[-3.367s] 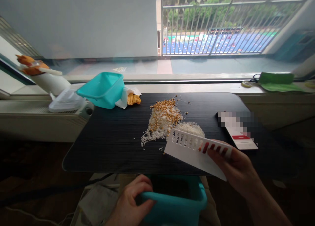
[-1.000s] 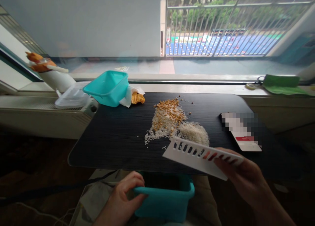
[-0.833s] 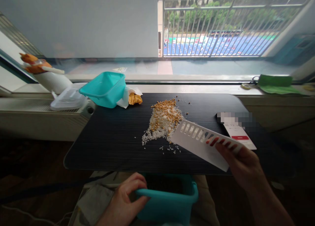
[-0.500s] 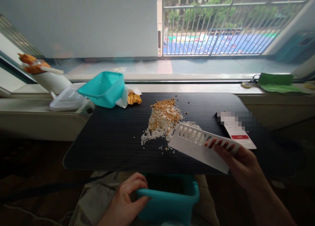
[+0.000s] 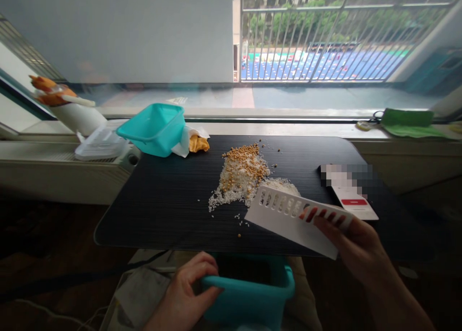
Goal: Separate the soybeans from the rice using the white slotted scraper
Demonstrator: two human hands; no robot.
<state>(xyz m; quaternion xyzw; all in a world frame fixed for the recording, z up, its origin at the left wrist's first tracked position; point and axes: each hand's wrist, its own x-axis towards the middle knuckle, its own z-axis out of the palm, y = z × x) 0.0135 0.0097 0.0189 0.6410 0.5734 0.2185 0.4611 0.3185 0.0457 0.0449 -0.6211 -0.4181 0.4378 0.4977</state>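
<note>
My left hand (image 5: 193, 290) grips the left rim of a turquoise plastic bin (image 5: 249, 297) just below the table's front edge; the inside of the bin is dark. In my right hand (image 5: 355, 239) is a white slotted card (image 5: 288, 225), held by its right end with fingers behind the slots. The card's far edge lies beside a pile of white rice grains and yellow soybeans (image 5: 243, 172). Behind the card, partly hidden by it, is a smaller heap of rice (image 5: 281, 185). A single soybean (image 5: 239, 235) and a few rice grains lie near the table's front.
The black table (image 5: 155, 215) has rounded corners. A second turquoise bin (image 5: 155, 133) stands tilted at its back left, beside a crumpled yellow cloth (image 5: 198, 143). A phone (image 5: 348, 191) lies at the right. Green cloth (image 5: 407, 123) and a clear lid (image 5: 103, 143) rest near the window.
The card has moved slightly towards me, uncovering more of the small rice heap. One soybean has rolled nearer the table's front edge. My left hand stays on the bin rim.
</note>
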